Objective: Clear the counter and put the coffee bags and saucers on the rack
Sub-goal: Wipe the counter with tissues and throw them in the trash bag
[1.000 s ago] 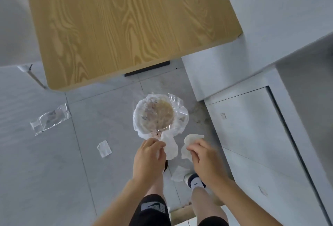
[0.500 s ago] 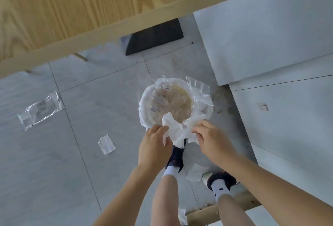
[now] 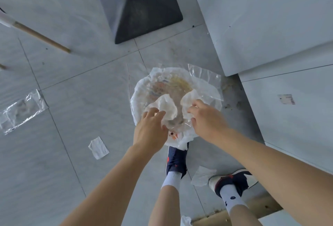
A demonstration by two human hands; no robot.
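Observation:
A round bin with a white liner [image 3: 142,89] stands on the grey tile floor below me, with waste and a clear plastic wrapper [image 3: 205,80] in it. My left hand [image 3: 150,129] reaches over the bin's near rim, fingers apart, touching a crumpled white tissue [image 3: 165,107]. My right hand [image 3: 207,117] pinches a second crumpled white tissue [image 3: 189,99] over the bin. No coffee bags, saucers or rack are in view.
A clear plastic wrapper [image 3: 21,110] and a small white paper scrap [image 3: 98,147] lie on the floor to the left. Another tissue [image 3: 202,175] lies between my shoes. The black table base [image 3: 144,13] stands behind the bin. White cabinets [image 3: 270,27] rise on the right.
I have bent much lower, so the wooden tabletop has left the view. Both hands moved forward with the tissues, from in front of the bin to over its opening.

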